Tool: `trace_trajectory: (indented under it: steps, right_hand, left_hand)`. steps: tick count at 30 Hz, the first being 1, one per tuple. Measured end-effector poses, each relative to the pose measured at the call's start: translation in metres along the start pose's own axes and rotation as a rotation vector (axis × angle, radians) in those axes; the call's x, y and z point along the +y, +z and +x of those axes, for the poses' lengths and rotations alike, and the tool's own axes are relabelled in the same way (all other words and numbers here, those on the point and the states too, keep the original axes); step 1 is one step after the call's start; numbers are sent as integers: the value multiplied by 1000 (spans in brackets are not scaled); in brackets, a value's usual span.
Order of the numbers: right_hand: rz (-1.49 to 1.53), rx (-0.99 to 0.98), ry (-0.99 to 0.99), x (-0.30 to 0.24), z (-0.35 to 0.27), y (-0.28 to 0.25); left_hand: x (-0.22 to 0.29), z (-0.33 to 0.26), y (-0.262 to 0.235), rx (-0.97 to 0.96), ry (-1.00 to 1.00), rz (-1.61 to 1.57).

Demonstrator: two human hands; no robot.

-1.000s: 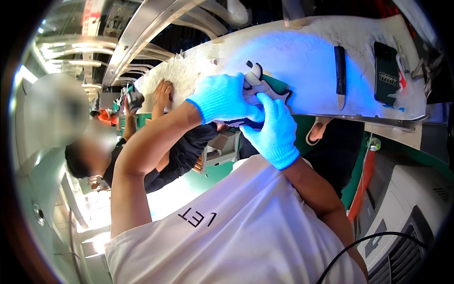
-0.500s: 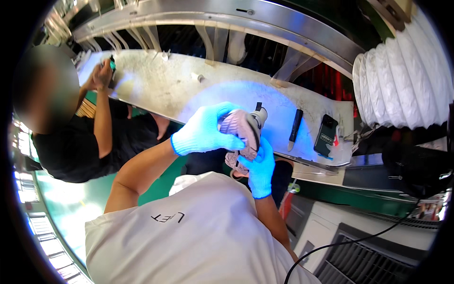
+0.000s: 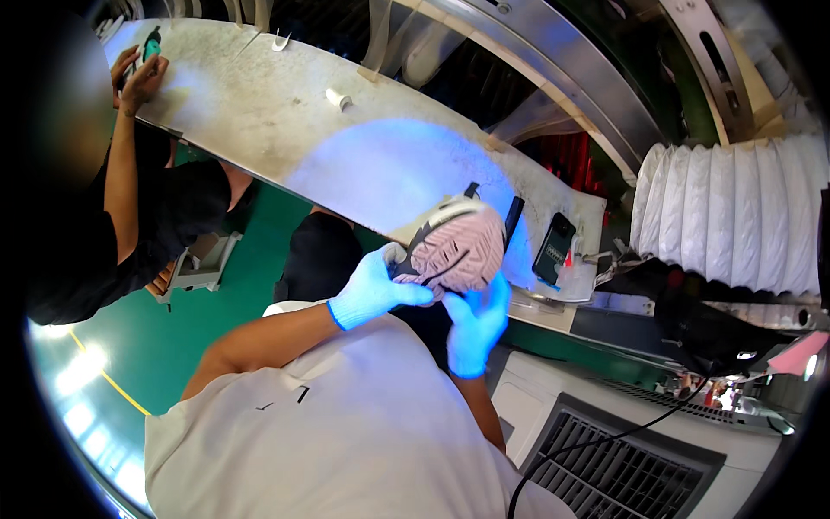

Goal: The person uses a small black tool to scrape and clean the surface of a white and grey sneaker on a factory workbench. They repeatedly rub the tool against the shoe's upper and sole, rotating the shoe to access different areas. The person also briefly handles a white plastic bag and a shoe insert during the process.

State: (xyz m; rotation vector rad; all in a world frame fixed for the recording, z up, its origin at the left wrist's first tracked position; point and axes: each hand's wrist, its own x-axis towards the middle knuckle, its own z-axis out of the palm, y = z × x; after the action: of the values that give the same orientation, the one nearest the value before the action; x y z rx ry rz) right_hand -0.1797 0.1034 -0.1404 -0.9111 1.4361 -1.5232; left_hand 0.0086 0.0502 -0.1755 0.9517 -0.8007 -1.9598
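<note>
A shoe [image 3: 467,246] is held up over the bench's near edge, its pinkish grooved sole facing me. Part of its dark and pale upper shows along the left side. My left hand [image 3: 373,287], in a knitted glove lit blue, is closed on one end of the shoe, thumb against the sole. At the lower right of the sole, my right hand [image 3: 477,327], gloved alike, grips the shoe; some of its fingers are hidden behind it. Just beyond the shoe lies a black-handled knife [image 3: 514,216], its blade covered from view.
Blue light falls on the pale bench [image 3: 233,104]. A dark phone [image 3: 553,249] lies to the right, near a white ribbed duct [image 3: 726,216]. A small white cup-like piece [image 3: 338,99] sits farther left. At far left, a co-worker's hands [image 3: 138,82] hold a teal-and-dark item.
The shoe has been turned so that its sole faces me. My left hand has shifted down its end, and my right hand has moved slightly lower. The whole view has tilted and shifted.
</note>
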Motion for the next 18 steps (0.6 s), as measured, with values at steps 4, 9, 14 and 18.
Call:
trace_trajectory:
  steps: [4, 9, 14, 18]
  right_hand:
    - [-35, -196, -342, -72, 25, -1]
    - [-285, -312, -216, -88, 38, 34]
    - [-471, -328, -565, -60, 17, 70]
    - [-476, -467, -844, -33, 23, 72]
  left_hand:
    - [3, 4, -8, -38, 9, 385]
    - [3, 2, -18, -41, 161, 547]
    - [35, -16, -28, -44, 557, 516]
    - [64, -40, -35, -27, 616, 459]
